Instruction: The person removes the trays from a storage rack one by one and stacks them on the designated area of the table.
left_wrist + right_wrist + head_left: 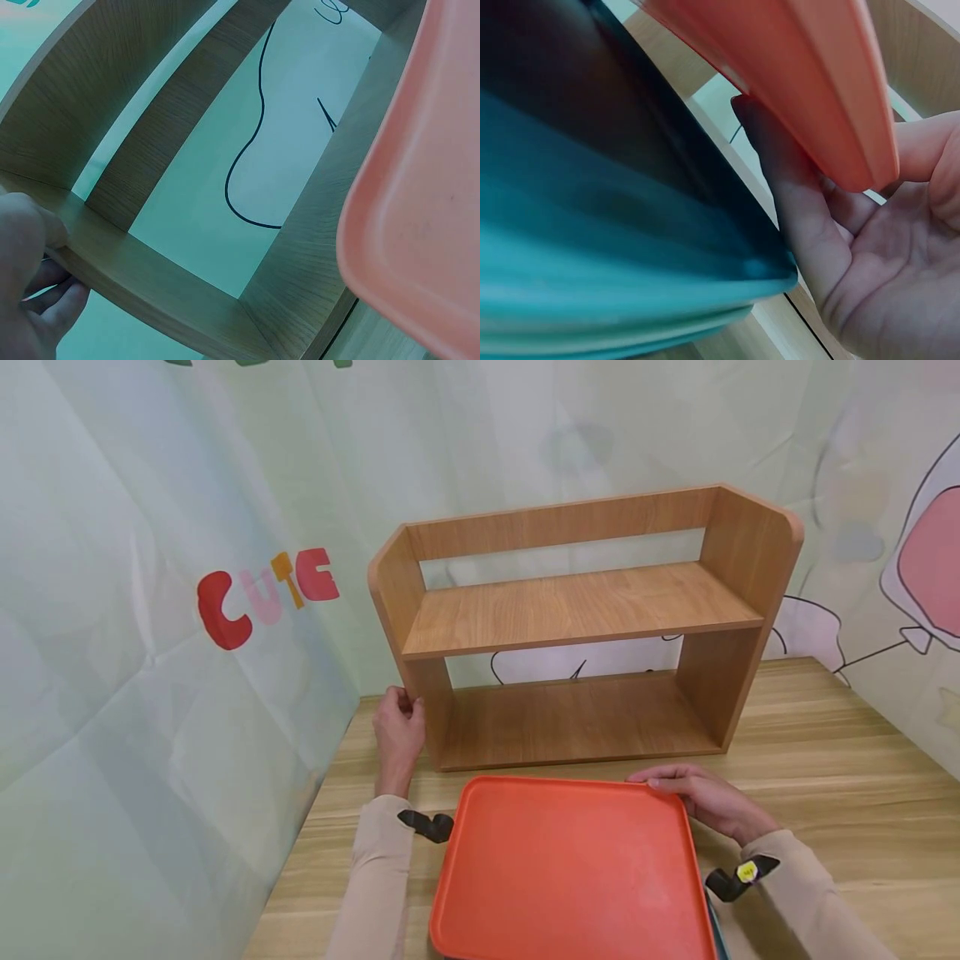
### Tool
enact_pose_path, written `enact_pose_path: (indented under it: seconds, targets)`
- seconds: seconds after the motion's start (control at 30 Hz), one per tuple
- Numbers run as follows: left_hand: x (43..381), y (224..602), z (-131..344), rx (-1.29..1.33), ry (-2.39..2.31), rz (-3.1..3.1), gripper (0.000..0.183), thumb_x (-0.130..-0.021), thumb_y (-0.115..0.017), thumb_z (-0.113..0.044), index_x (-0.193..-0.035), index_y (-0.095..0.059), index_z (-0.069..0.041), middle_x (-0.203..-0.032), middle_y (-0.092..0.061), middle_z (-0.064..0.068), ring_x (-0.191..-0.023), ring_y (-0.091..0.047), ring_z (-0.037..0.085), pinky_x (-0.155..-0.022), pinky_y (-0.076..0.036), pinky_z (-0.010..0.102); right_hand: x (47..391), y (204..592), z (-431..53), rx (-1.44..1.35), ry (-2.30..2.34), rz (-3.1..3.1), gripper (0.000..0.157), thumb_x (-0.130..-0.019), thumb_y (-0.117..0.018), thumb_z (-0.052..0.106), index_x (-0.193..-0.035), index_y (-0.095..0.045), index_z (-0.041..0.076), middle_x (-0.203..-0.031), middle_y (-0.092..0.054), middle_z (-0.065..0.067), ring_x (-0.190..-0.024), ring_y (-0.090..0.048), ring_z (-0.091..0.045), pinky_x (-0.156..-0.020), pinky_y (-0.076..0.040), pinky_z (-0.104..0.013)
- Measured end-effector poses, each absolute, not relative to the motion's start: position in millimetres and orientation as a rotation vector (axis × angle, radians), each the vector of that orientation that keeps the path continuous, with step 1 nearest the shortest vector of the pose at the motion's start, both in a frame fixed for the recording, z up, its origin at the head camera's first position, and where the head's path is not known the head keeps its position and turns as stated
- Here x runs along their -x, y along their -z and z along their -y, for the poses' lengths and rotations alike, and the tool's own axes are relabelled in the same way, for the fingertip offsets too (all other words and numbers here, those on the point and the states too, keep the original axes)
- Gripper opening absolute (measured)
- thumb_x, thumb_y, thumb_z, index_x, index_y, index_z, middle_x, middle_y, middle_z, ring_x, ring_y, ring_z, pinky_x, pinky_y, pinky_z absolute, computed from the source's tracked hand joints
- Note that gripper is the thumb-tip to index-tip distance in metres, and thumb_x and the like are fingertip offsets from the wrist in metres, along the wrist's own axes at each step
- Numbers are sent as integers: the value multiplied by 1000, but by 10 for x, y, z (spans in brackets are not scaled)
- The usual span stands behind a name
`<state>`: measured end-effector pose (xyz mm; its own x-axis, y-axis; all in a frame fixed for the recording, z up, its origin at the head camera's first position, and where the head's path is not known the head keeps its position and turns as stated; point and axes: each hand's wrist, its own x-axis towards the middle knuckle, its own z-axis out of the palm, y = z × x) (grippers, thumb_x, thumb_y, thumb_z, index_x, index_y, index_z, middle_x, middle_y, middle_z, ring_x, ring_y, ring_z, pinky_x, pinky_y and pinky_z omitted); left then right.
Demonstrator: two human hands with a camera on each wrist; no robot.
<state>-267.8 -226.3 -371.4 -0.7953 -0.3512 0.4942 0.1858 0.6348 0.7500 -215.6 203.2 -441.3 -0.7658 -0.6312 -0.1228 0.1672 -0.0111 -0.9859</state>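
A two-level wooden shelf [570, 606] stands upright on the table. My left hand [397, 731] is at its lower left side; in the left wrist view the thumb and fingers [64, 309] pinch the front edge of the side panel. With its far right corner in my right hand [712, 797], an orange-red tray [570, 868] lies in front of the shelf. The right wrist view has the thumb on one side of the tray's rim and the fingers under it. Below the tray are several stacked teal trays [630, 255], separated from it by a gap at that corner.
Light wood-grain tabletop [810, 752] extends on both sides of the shelf. A printed cloth backdrop [180, 510] hangs behind and along the left edge of the table. Black wrist mounts [429, 825] stick out from both sleeves.
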Motion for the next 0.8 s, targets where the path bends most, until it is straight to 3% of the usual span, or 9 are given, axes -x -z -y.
enact_pose_path:
  seconds: [0.8]
  targets:
    - [2663,3703,2252,-151,1159,2266,17,-93,-57,-12,-103,-55,2,-106,-62,20,-95,-60,31,-85,-53,42,2192,4378,-2041,552,1806,-1665,33,-99,-45,13,-127,-58,0,-110,-71,-4,-92,-70,-16,-80,-58,-32]
